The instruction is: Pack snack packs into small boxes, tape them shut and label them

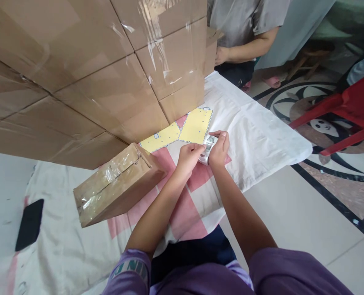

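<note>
Head view. Left hand (188, 157) and right hand (219, 147) both grip a small silvery packet (208, 148) between them on the cloth (262, 135); yellow sheets (197, 125) lie at 11 o'clock, just beside.

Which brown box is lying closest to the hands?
The small taped box, lying tilted on the cloth just beside the left hand. The other boxes are far bigger and stacked behind it.

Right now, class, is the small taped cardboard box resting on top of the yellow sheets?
No: the small cardboard box lies on the cloth to the left of the yellow sheets, not on them.
</note>
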The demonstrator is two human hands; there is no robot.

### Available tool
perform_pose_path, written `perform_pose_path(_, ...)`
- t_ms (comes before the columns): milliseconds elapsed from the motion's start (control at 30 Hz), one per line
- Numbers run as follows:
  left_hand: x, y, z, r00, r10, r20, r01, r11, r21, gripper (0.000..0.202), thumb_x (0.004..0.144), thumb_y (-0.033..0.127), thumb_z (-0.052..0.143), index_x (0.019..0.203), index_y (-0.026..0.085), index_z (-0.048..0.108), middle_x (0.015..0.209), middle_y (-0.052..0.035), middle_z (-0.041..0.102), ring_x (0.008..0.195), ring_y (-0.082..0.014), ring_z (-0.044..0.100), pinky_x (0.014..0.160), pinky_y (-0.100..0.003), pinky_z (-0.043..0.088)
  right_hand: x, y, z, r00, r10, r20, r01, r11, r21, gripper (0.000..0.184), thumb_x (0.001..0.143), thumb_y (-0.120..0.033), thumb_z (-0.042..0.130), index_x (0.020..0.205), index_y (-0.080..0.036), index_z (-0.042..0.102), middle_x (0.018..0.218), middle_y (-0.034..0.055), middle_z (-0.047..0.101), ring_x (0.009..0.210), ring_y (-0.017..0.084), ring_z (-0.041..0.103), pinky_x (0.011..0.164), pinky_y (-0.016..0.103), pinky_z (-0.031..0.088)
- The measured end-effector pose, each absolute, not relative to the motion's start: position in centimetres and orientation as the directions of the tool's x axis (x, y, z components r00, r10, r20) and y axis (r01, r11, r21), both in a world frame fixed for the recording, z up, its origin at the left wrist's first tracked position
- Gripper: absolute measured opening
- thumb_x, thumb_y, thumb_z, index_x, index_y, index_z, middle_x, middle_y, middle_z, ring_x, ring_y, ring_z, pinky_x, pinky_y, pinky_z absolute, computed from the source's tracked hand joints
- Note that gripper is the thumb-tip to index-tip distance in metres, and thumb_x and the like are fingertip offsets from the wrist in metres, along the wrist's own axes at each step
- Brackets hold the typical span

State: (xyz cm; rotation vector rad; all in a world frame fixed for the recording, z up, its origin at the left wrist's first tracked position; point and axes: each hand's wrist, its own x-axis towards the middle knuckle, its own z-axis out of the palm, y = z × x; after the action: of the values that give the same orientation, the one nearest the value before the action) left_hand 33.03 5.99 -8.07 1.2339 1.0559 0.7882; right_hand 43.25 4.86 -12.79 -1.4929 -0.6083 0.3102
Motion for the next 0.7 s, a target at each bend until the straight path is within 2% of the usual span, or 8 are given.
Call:
perform_pose_path(100, 32.6, 5.8, -6.5, 0.343, 0.927, -0.151, 0.029, 0.151, 0.988, 0.035, 0.073, 0.034, 0.071, 0.054, 0.020, 0.046, 0.057, 0.0047, 0.040, 0.059, -0.0089, 0.038, 0.059, -0.025, 0.032, 43.2, 5.0, -12.9, 0.818, 0.560, 0.130, 0.101, 0.082, -0.991, 0.040, 0.103, -0.052, 0.020, 0.093, -0.027, 0.050, 0.101, 0.0039, 0.069, 0.099, 0.019, 0.066, 0.091, 0.034, 0.050)
perform_pose_path(200, 31.6, 5.2, -6.2, 0.344, 0.908, -0.240, 0.073, 0.229, 0.971, 0.034, 0.075, 0.033, 0.071, 0.054, 0.020, 0.048, 0.055, 0.0054, 0.038, 0.056, -0.0081, 0.035, 0.057, -0.026, 0.029, 43.3, 5.1, -13.0, 0.814, 0.572, 0.102, 0.064, 0.086, -0.994, 0.038, 0.102, -0.052, 0.021, 0.094, -0.027, 0.049, 0.101, 0.0041, 0.070, 0.099, 0.019, 0.066, 0.092, 0.036, 0.050)
perform_pose_path(367, 30.0, 3.1, -8.3, 0.308, 0.892, -0.330, 0.139, 0.301, 0.943, 0.026, 0.077, 0.034, 0.070, 0.058, 0.019, 0.060, 0.058, 0.0031, 0.051, 0.057, -0.0093, 0.042, 0.060, -0.026, 0.034, 43.3, 5.2, -13.3, 0.813, 0.571, 0.112, 0.053, 0.118, -0.992, 0.039, 0.102, -0.054, 0.023, 0.094, -0.027, 0.050, 0.100, 0.0037, 0.070, 0.099, 0.020, 0.067, 0.089, 0.035, 0.051)
perform_pose_path(533, 29.5, 2.1, -10.0, 0.298, 0.885, -0.357, 0.149, 0.326, 0.933, 0.032, 0.077, 0.044, 0.072, 0.060, 0.019, 0.063, 0.054, 0.0018, 0.051, 0.060, -0.0122, 0.048, 0.057, -0.025, 0.035, 43.3, 5.5, -13.4, 0.809, 0.581, 0.096, 0.072, 0.064, -0.995, 0.039, 0.102, -0.054, 0.020, 0.096, -0.028, 0.048, 0.101, 0.0040, 0.070, 0.098, 0.019, 0.067, 0.088, 0.035, 0.051)
perform_pose_path(700, 29.2, 2.2, -10.5, 0.310, 0.884, -0.350, 0.151, 0.318, 0.936, 0.034, 0.076, 0.048, 0.075, 0.061, 0.019, 0.063, 0.056, 0.0014, 0.053, 0.061, -0.0123, 0.049, 0.058, -0.025, 0.036, 43.3, 5.6, -13.6, 0.811, 0.570, 0.132, 0.071, 0.127, -0.989, 0.037, 0.102, -0.053, 0.023, 0.094, -0.027, 0.048, 0.097, 0.0045, 0.069, 0.095, 0.020, 0.067, 0.088, 0.036, 0.051)
